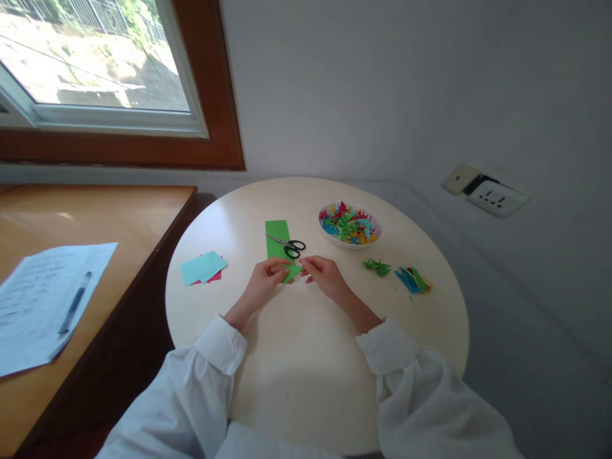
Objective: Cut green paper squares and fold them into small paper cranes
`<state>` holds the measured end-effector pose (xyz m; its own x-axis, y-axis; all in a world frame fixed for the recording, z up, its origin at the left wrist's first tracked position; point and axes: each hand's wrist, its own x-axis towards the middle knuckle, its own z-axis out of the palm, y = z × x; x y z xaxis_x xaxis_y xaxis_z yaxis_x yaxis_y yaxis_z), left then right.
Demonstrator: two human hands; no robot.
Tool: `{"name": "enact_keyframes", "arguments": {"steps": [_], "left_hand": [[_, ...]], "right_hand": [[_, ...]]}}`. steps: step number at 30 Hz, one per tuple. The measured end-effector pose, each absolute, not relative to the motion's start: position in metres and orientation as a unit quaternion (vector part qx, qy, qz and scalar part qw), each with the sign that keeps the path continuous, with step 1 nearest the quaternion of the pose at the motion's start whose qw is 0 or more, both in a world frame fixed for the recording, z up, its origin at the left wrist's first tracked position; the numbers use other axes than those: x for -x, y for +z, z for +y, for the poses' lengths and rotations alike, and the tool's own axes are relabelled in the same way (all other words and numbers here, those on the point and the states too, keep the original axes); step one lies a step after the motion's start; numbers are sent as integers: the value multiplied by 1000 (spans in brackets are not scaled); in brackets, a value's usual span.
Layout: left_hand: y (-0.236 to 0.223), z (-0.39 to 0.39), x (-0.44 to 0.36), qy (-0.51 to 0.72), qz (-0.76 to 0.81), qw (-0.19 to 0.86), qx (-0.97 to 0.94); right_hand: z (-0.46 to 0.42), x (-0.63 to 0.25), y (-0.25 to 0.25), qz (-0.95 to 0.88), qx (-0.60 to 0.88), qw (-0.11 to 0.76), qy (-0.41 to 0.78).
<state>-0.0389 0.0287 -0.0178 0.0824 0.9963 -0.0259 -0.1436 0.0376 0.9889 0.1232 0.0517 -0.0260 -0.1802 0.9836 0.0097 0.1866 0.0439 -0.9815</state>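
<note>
Between my two hands is a small piece of green paper [292, 273], its exact folds too small to make out. My left hand [268, 276] pinches it from the left. The fingers of my right hand [324, 274] are closed at its right corner. Just beyond the fingers, a pair of scissors [292, 248] with black handles lies on a longer green paper strip [275, 228], blades pointing to the left.
A white bowl [337, 242] full of small folded paper pieces stands at the back right of the round table [306, 382]. Green folded pieces [377, 267] and coloured paper strips [414, 280] lie to the right. Light blue paper squares [204, 266] rest at left.
</note>
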Motion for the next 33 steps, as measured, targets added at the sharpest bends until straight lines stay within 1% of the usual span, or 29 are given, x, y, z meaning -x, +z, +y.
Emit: {"name": "enact_keyframes", "arguments": {"steps": [5,14,21,29,33], "left_hand": [[-21,25,28,484,451,525,-535],[-20,20,15,486,452,531,-527],[-28,24,15,476,490,469,-560],[-25,20,17,457,496,491,-551],[-25,20,15,430,497,540,-526]], "right_hand": [[38,-128,-30,-578,497,416,496],[28,-129,-35,-597,471,445,473],[25,-128,-38,-616,478,447,438],[21,-127,-35,-618,472,451,438],[23,-130,-35,-587,492,471,438]]}}
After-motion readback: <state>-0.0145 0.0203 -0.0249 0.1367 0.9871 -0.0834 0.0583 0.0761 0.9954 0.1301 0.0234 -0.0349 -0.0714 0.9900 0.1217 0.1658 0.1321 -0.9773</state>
